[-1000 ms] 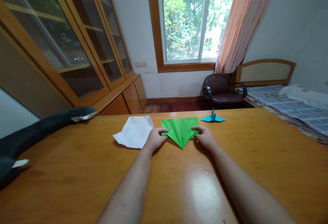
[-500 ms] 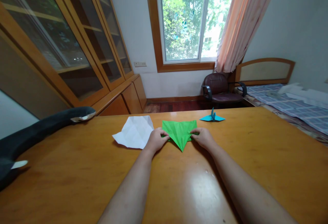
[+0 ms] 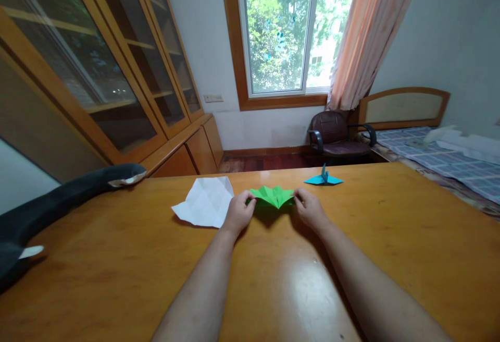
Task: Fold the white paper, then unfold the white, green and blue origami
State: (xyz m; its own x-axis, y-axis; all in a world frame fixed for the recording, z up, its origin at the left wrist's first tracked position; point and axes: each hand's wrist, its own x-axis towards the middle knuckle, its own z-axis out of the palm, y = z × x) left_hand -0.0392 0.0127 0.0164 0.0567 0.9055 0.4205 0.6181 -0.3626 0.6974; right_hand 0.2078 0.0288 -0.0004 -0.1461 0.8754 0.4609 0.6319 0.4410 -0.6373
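Note:
A creased sheet of green paper (image 3: 275, 196) is held a little above the table, with a shadow below it. My left hand (image 3: 240, 210) pinches its left side, and my right hand (image 3: 309, 207) pinches its right side. Folds run across the paper, and its middle dips to a point toward me. Left of my left hand lies a wrinkled white paper sheet (image 3: 207, 202). A blue paper crane (image 3: 324, 178) stands beyond my right hand, near the table's far edge.
The wooden table (image 3: 156, 279) spans the foreground. A dark stuffed toy (image 3: 70, 191) lies along its left side. Past the far edge are a brown armchair (image 3: 332, 131), a glass-door cabinet (image 3: 164, 133) and a bed (image 3: 433, 146).
The green paper has been raised and tilted, so its front point sits higher and it looks narrower. Both hands have stayed on its sides. The white sheet and crane have not moved.

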